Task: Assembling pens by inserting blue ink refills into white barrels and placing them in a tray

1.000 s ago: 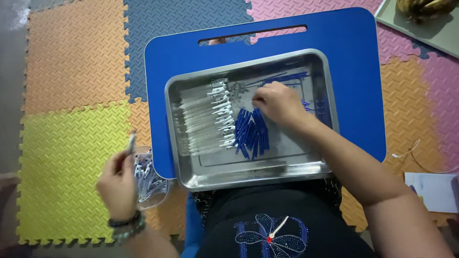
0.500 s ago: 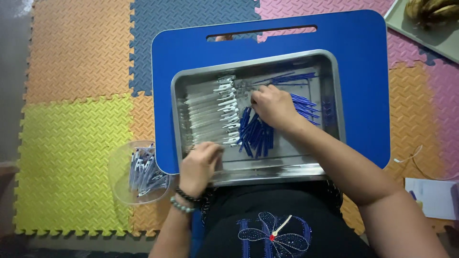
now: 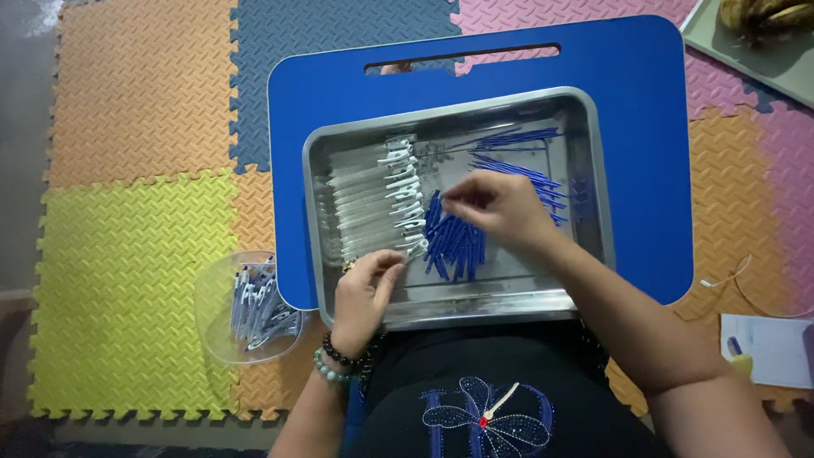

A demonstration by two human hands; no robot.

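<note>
The steel tray on the blue lap table holds clear pen barrels at its left and blue refills in its middle. The left hand pinches one barrel at the tray's front-left. The right hand pinches a refill. A clear bowl left of the tray holds assembled pens.

Shiny metal tray, glossy blue plastic lap desk, textured foam floor mats, clear plastic bowl

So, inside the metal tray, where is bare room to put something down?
The rectangular steel tray is bare along its near edge, between both hands, and in its far right corner. The middle is crowded: clear pen barrels, blue caps, left hand, right hand.
</note>
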